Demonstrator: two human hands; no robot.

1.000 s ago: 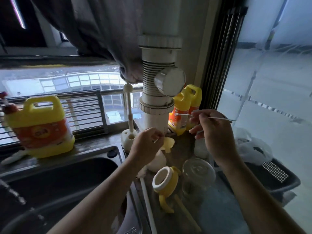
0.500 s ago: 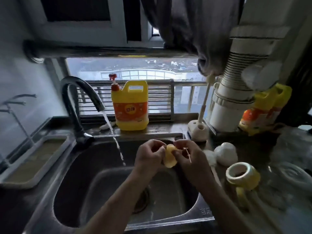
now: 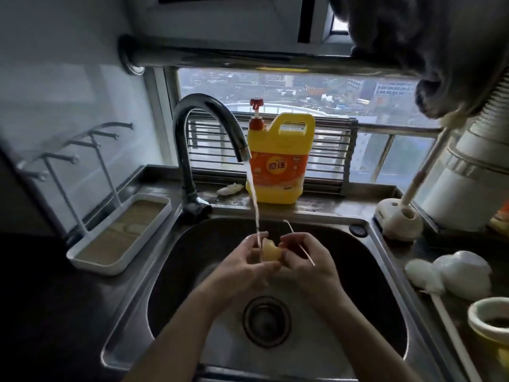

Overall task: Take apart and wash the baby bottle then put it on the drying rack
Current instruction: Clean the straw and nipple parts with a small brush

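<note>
Over the steel sink, both hands hold a small translucent yellowish bottle teat under the water running from the tap. My left hand grips the teat from the left. My right hand pinches it from the right and also holds a thin white straw brush that sticks up past its fingers. On the counter to the right lie a yellow bottle collar with a white ring and a white cap.
A yellow detergent jug stands on the sill behind the sink. A white drying rack with wire pegs sits left of the tap. A bottle brush stands in its white holder at the right. The drain lies below the hands.
The view swung left from the counter to the sink. Both hands carried the teat and the thin brush over the basin and now hold the teat in the water stream.
</note>
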